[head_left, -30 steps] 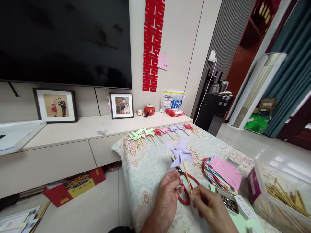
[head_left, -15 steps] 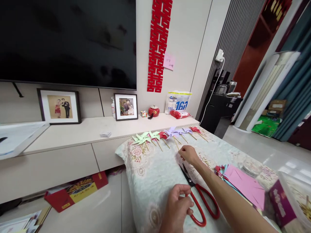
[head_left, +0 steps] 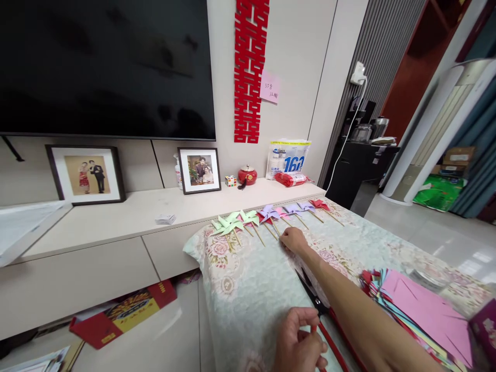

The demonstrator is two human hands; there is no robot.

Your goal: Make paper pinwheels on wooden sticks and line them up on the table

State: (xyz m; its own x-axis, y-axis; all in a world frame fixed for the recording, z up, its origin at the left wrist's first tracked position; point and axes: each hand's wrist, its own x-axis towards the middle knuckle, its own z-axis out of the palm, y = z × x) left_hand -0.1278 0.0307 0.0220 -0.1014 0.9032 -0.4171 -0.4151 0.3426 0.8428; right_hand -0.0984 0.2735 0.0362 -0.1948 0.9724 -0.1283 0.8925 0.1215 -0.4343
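Observation:
My right hand (head_left: 293, 239) reaches to the row at the bed-like surface's far end, its fingers closed at the lower end of a purple paper pinwheel's (head_left: 268, 212) stick. That pinwheel overlaps a red one beside it. Two pale green pinwheels (head_left: 228, 224) lie on the left, more purple ones (head_left: 293, 208) and a red one (head_left: 320, 204) on the right. In the foreground my left hand (head_left: 298, 341) is loosely curled, thumb and fingers apart, over the handles of red-handled scissors (head_left: 318, 304). The scissors lie on the cloth, partly hidden by my right forearm.
A flowered cloth (head_left: 248, 279) covers the work surface. Stacked coloured paper sheets (head_left: 426, 310) lie on the right, with a purple-sided box (head_left: 484, 328) at the edge. Behind runs a white cabinet (head_left: 194, 204) holding picture frames (head_left: 200, 194), a red pot (head_left: 247, 178) and a package (head_left: 289, 159).
My right hand has shifted the purple pinwheel left, over the red one; a pink pinwheel now shows to its right. My left hand stays by the scissors. The view has moved slightly.

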